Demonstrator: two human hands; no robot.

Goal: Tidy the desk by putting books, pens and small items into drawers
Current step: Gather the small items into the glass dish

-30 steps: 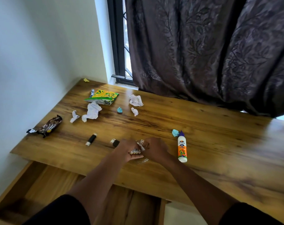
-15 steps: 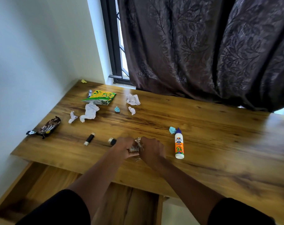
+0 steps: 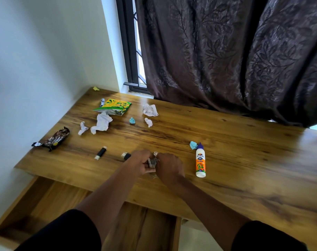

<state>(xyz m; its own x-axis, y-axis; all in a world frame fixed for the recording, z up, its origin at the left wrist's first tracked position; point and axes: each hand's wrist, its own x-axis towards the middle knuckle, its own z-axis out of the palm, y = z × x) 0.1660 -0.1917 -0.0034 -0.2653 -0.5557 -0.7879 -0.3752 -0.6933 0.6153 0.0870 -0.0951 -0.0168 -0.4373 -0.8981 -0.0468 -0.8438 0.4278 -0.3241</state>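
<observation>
Glue bottle (image 3: pixel 200 163) label: "FEVICOL MR"; print on other wrappers too small to read

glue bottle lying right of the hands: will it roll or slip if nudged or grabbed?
The glue bottle lies on its side on the smooth wooden desk; its round body would probably roll if nudged sideways. The glossy plastic looks somewhat slippery but likely rigid, so a grip round the body should hold. Probably light for its size.

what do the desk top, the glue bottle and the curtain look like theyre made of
Desk top: wood or wood-look laminate, going by the brown grain streaks; its semi-gloss finish reflects window light.
Glue bottle: likely smooth white plastic, with an orange printed label and a purple cap.
Curtain: dark brown woven fabric with a slight sheen, hanging in folds, with a leaf pattern.
</observation>
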